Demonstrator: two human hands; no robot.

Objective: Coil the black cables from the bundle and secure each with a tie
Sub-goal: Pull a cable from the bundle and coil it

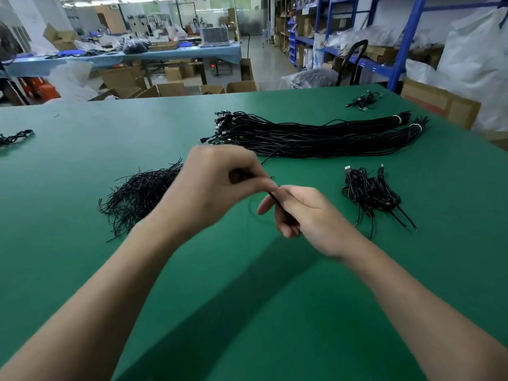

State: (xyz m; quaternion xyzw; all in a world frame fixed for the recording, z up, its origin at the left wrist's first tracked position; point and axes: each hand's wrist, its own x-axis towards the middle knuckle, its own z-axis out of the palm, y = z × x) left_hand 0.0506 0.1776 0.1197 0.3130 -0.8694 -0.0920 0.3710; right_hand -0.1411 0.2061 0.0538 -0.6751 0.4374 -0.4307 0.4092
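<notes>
A long bundle of black cables (316,136) lies across the far middle of the green table (82,166), bound with white ties at its right end. Both hands are held together above the table's middle. My left hand (214,182) grips a thin black cable (275,198) with curled fingers. My right hand (305,213) pinches the same cable just below it. A faint loop of the cable hangs blurred under the hands. A pile of short black ties (137,196) lies to the left of my left hand. Finished coiled cables (371,193) lie to the right.
A few loose cables (362,101) sit near the table's far right edge and another cable (16,137) at the left edge. Cardboard boxes (439,105) and blue shelving (398,50) stand beyond the table.
</notes>
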